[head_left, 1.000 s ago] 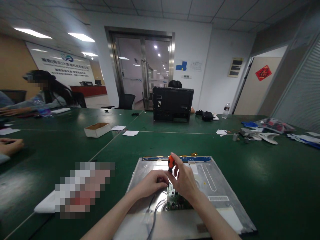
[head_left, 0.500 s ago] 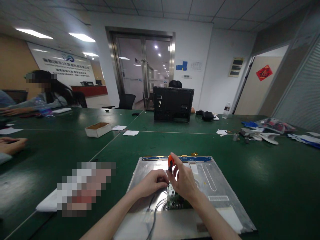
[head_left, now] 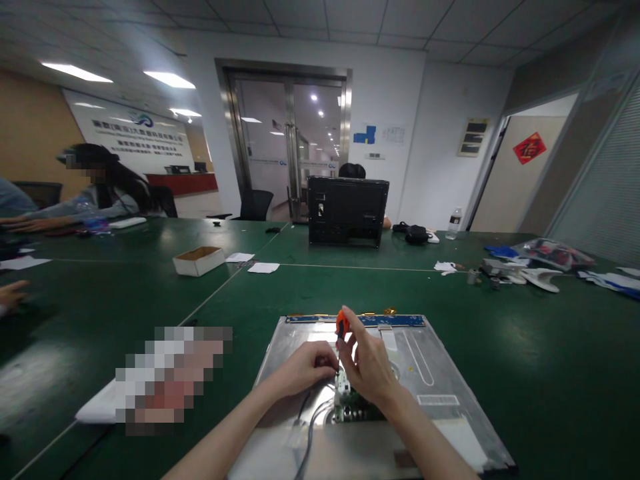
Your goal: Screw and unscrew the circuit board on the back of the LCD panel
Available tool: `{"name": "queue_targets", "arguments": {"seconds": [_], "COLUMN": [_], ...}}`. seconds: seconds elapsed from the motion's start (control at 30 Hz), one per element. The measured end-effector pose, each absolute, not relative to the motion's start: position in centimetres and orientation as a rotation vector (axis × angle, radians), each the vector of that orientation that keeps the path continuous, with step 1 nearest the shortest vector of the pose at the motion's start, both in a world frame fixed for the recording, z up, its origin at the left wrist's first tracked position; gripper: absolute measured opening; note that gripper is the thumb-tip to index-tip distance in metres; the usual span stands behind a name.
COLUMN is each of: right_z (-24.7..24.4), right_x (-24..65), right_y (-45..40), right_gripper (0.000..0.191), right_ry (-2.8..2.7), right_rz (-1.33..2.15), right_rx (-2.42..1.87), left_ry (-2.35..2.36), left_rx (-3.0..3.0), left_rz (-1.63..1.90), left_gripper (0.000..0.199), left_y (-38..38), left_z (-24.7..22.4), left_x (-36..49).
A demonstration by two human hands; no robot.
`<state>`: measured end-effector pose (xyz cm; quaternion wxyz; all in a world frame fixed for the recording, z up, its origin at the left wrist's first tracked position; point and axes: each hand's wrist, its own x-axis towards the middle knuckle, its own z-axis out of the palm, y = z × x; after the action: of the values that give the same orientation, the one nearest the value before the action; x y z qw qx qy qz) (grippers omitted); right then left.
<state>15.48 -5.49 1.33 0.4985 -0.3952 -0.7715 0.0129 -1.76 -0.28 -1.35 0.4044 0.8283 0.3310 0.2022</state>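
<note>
A metal display panel (head_left: 435, 360) lies flat in front of me, with a blue circuit strip (head_left: 405, 321) along its far edge. My right hand (head_left: 371, 367) grips an orange and black screwdriver (head_left: 342, 325), held upright with its shaft pointing down at a green circuit board (head_left: 357, 408). My left hand (head_left: 311, 365) is beside the shaft's lower end, fingers pinched at the board's upper left corner; what they hold is too small to name. Grey cables (head_left: 309, 437) run from the board toward the near edge.
A black monitor frame (head_left: 349, 210) stands across the green table (head_left: 545, 360). An open box (head_left: 199, 261) and papers (head_left: 263, 267) lie left of it. Loose parts (head_left: 500, 269) are at the right. People sit at the left, one hand (head_left: 13, 295) near the table's left side.
The view has shifted slightly. My hands and the screwdriver keep nearly the same place on the panel. The other person's hand at the left edge has drawn back leftward.
</note>
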Motion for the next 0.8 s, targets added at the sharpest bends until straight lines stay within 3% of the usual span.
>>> {"name": "queue_targets", "arguments": {"seconds": [0.8], "right_z": [1.46], "right_x": [15.62], "right_y": [-5.58], "right_gripper": [0.054], "right_ry": [-1.844], "right_rz": [0.044], "right_rx": [-0.997], "left_ry": [0.86], "left_rx": [2.11], "left_rz": [0.516], "left_gripper": [0.017], "left_y": [-0.57], "left_z": [-1.16], "left_x": [-1.76]}}
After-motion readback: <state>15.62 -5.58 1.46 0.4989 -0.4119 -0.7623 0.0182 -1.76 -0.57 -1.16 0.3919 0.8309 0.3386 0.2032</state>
